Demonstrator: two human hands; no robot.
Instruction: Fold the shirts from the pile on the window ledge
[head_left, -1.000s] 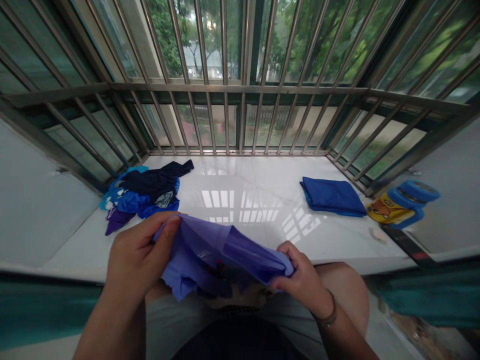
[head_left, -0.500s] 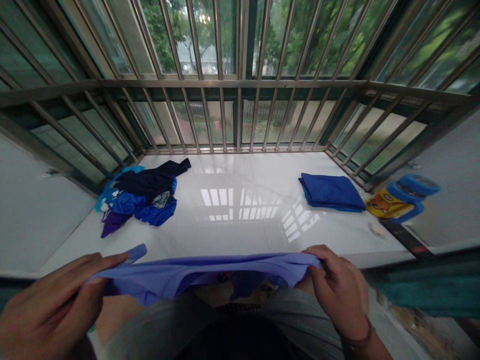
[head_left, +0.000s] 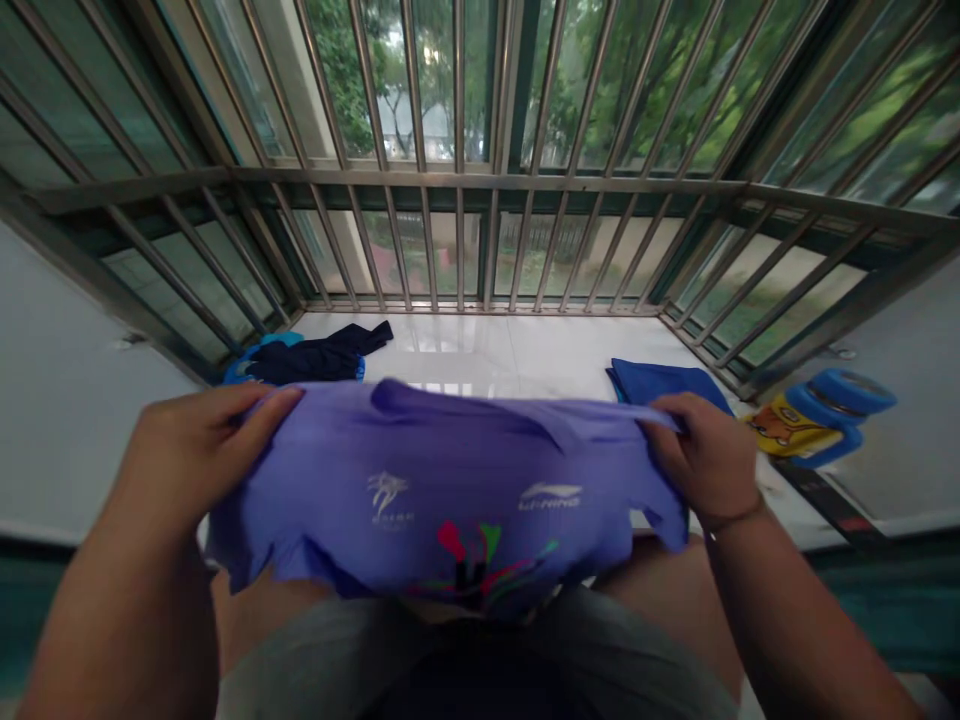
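shirt (head_left: 442,500) lifted higher, marble sill (head_left: 517,345), window bars (head_left: 480,178)

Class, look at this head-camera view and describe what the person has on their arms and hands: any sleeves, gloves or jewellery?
No sleeves or gloves show: the left hand and right hand are bare, as are both forearms. The only thing worn is a thin brown wristband on the right wrist; none shows on the left.

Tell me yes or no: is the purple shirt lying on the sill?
No, the left hand and right hand hold the purple shirt up by its top edge.
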